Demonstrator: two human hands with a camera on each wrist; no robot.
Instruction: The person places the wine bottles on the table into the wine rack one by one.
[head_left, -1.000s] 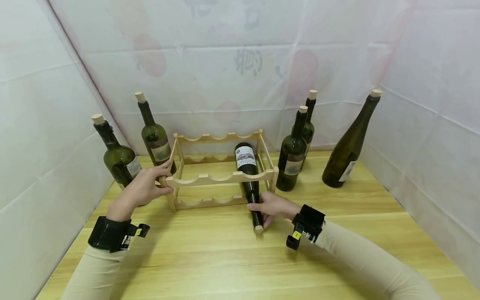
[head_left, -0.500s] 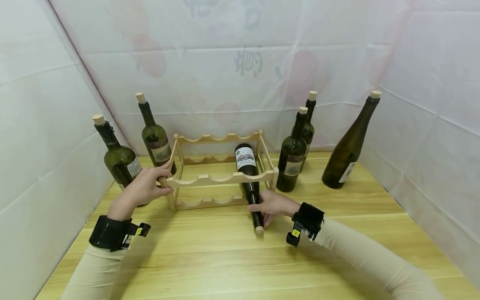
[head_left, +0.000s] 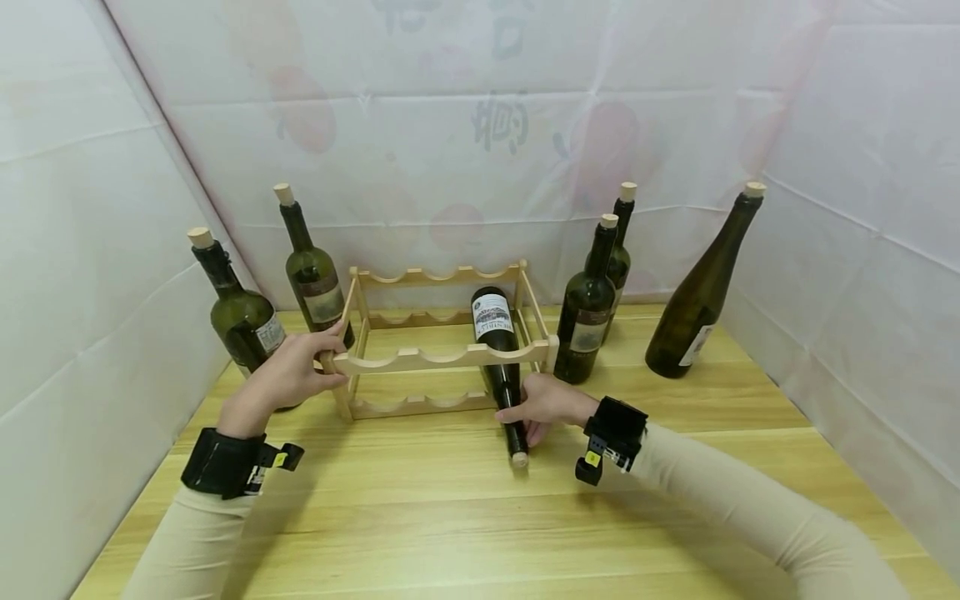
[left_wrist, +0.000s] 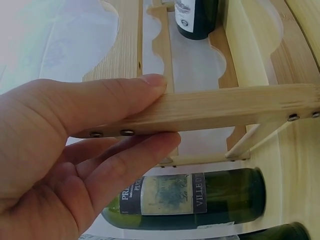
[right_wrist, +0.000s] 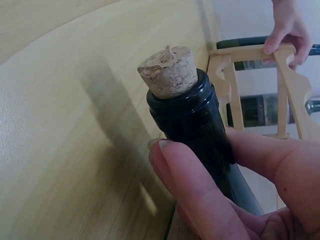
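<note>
Standing at left are 2 corked bottles (head_left: 318, 287). Beside them, the left hand (head_left: 288, 375) pinches the front left corner of the wooden rack (head_left: 412, 360). Inside, at lower right, lies 1 dark bottle (head_left: 497, 333); the right hand (head_left: 549, 402) grips its neck. Further right stand 3 more bottles (head_left: 585, 300).

dark green bottle (head_left: 505, 382), white label (head_left: 492, 314); pale grained rack (head_left: 408, 360)

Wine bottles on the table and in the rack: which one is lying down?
The wine bottle inside the wooden rack, its neck held by the right hand. The other five bottles stand upright outside.
</note>
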